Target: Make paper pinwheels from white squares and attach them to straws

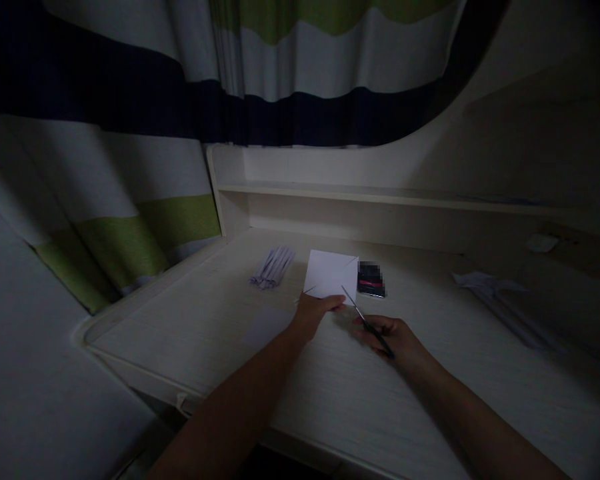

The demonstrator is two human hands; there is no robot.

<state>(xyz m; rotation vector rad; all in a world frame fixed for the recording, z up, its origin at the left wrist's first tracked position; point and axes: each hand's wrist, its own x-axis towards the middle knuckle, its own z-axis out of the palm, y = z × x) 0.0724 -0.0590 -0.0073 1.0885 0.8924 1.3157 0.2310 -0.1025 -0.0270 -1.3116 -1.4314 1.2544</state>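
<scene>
A square of white paper (330, 272) with diagonal lines near its corners is held over the desk. My left hand (316, 312) grips its lower left edge, with the thumb pointing right along the bottom. Black-handled scissors (375, 332) are in my right hand (393, 337), their blades pointing up and left over the paper's lower right part. The blades look closed or nearly so. Another pale sheet (267, 327) lies flat on the desk, left of my left forearm.
On the white desk (180, 333), a bundle of folded paper strips (273, 268) lies at the left. A dark phone-like object (371, 279) sits beside the square. More folded paper (505, 303) lies at the right. Behind runs a shelf (340, 191) below striped curtains (305, 113).
</scene>
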